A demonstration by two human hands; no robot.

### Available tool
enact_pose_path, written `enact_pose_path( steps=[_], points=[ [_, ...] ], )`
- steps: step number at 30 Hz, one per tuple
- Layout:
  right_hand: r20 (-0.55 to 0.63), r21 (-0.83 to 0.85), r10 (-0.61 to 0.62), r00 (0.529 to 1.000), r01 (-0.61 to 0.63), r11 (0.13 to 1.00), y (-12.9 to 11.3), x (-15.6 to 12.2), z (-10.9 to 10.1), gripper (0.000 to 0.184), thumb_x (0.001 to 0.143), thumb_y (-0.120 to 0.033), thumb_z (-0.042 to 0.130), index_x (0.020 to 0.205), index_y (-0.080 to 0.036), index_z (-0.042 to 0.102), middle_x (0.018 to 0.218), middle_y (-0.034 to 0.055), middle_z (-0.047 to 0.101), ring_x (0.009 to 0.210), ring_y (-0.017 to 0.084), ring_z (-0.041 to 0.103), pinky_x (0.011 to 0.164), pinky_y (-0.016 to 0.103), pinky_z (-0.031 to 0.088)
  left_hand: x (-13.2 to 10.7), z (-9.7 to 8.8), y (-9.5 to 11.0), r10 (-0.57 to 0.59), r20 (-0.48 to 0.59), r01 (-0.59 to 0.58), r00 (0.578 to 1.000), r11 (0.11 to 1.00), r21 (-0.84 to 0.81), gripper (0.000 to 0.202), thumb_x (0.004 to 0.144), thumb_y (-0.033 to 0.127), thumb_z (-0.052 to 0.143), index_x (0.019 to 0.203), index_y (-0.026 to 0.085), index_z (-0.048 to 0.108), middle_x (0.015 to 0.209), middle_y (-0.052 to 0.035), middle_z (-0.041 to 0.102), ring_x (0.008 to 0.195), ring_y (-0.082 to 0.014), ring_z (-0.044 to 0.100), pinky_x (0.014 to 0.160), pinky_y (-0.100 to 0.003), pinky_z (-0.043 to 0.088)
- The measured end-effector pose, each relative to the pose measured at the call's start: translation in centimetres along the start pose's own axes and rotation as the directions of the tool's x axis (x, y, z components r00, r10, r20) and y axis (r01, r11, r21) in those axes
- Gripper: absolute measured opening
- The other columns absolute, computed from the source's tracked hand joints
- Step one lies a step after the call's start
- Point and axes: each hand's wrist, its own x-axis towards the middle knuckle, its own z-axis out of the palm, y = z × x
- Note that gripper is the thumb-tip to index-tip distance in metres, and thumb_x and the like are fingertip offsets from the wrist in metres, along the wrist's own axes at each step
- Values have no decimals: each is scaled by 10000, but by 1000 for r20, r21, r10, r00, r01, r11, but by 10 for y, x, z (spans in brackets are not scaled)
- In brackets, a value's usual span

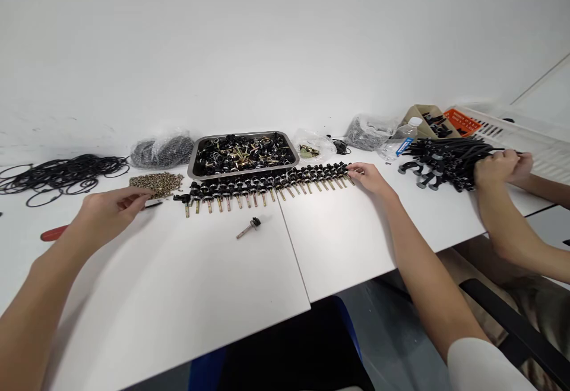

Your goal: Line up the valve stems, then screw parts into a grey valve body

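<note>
A long row of black-headed metal bolts (262, 188) lies side by side on the white table, shanks toward me. My right hand (369, 178) is at the row's right end, thumb and fingers closed on the last bolt there. My left hand (111, 210) is at the near edge of a pile of small brass-coloured nuts (162, 183), its thumb and fingertips pinched together; what they hold, if anything, is too small to make out. Beneath that hand, a tool with a red handle (54, 233) is partly hidden. One loose bolt (248, 228) lies apart, in front of the row.
Behind the row stands a metal tray (196, 168) full of similar bolts. Black cords (66, 174), bagged parts (162, 149) and a water bottle (403, 139) line the wall. At right, a co-worker's hands (501, 168) are by a heap of black rods (449, 159).
</note>
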Motion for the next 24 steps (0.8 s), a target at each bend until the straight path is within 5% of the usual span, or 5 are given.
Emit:
enact_pose_path(
  steps=[16,24],
  points=[
    [62,27,43,997,-45,999,-11,-6,-8,404,745,-479,655,1002,-172,713,881,69,656,661,150,541,668,327,476,1,6,-9,35,-13,-35,999,999,-27,461,710,499,506,985,219,748,728,-28,714,712,-201,638,608,-251,461],
    [-160,52,37,986,-29,998,-31,-6,1,316,795,-441,593,998,-218,688,815,49,634,657,172,547,620,320,452,-5,0,-4,93,24,-91,995,993,-72,436,776,442,516,1022,172,756,695,-50,695,654,-189,609,614,-269,459]
  ],
)
